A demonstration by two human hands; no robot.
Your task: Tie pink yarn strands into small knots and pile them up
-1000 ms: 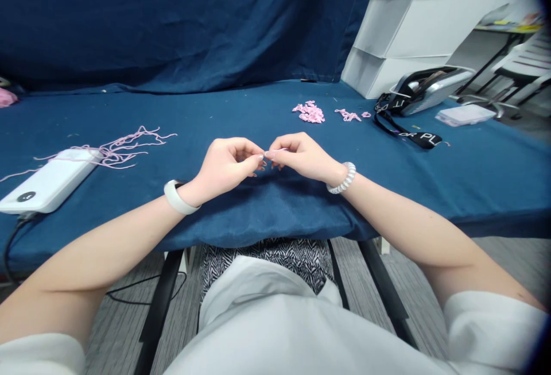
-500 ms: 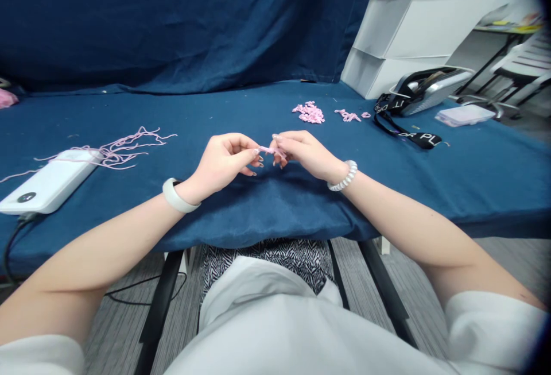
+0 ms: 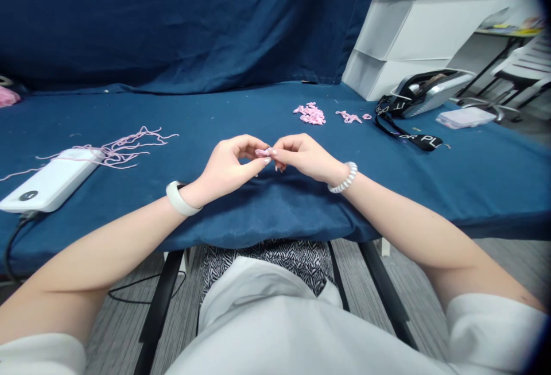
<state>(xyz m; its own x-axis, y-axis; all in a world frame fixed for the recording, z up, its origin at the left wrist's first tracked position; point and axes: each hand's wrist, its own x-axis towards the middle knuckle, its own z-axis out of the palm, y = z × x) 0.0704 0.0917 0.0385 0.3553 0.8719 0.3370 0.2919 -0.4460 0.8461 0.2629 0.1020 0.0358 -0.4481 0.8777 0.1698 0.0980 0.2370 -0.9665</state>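
yarn bit (image 3: 262, 152), pink, pinched between left hand (image 3: 228, 162), right hand (image 3: 305, 158)

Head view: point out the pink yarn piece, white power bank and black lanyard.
Pink yarn piece (image 3: 262, 152), head view, its end.
White power bank (image 3: 51, 180), head view, top face.
Black lanyard (image 3: 424, 142), head view, lettered strap.

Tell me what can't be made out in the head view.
Pink piece between left hand and right hand: fingers hide its shape.
Pink bundle, far left: cut off by the picture edge.
Pink heap, far table: too small to tell single pieces.
Black strap: twisted, lettering partly hidden.
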